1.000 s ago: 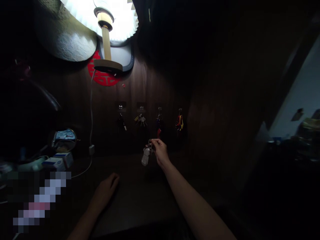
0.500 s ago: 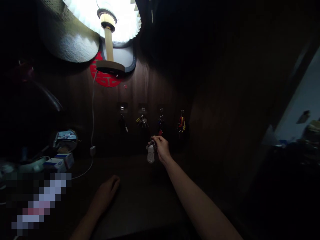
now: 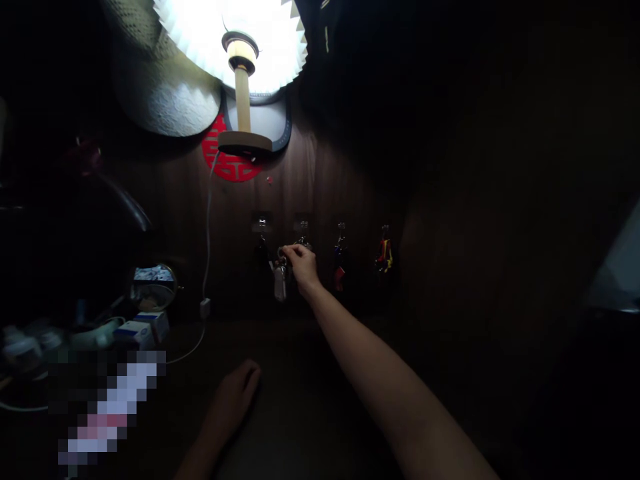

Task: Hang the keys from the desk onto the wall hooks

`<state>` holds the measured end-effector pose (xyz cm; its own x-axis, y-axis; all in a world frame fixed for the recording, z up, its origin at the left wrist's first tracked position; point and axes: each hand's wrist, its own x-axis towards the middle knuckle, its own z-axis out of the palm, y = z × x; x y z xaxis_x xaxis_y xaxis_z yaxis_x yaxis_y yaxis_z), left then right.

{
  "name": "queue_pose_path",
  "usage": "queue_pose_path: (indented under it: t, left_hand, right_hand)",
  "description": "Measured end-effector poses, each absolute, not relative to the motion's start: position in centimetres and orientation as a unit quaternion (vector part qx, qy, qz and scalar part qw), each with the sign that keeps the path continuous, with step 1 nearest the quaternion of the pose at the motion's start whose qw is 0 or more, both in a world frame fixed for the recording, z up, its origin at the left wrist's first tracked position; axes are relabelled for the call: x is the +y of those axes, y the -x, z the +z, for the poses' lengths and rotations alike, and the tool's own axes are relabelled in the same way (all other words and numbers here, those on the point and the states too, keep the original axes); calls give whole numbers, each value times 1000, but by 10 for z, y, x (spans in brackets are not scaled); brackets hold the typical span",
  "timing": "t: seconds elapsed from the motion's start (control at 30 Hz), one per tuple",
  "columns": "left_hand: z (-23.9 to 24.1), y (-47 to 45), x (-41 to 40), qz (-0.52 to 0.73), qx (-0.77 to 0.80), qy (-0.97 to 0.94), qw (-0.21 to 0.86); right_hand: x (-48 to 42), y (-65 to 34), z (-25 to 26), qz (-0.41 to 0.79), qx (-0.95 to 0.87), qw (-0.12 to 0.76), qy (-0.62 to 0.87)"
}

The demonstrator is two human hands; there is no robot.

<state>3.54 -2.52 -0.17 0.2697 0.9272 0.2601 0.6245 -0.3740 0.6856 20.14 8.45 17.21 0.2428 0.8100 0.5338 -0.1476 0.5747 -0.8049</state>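
The wall panel (image 3: 350, 160) carries a lit lamp (image 3: 241, 73) and a row of key hooks (image 3: 340, 233). The right hand (image 3: 301, 263) pinches a key ring (image 3: 281, 253), leaving the white fob (image 3: 280, 283) hanging free beside the second hook (image 3: 303, 227); any contact appears hidden by the dimness. The left hand (image 3: 233, 400) lies open, released, on the desk (image 3: 310, 427).

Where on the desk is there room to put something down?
The bare dark desktop between the left hand, the right forearm and the wooden wall has room. It is crowded left of the white cable, around the boxes and round mirror. Right of the forearm is too dark to tell.
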Motion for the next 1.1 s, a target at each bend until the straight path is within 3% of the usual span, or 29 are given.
queue_pose_path:
  t: [0.33,0.67,1.1]
  left_hand:
    - [-5,-35,-22,328,516,-751,248]
    - [-1,-36,-21,327,524,-743,259]
    - [-6,-35,-19,344,515,-741,258]
  right_hand:
    - [134,-164,206,190,-549,695,424]
    - [157,-157,202,195,-521,690,462]
    - [138,-157,160,227,-522,725,387]
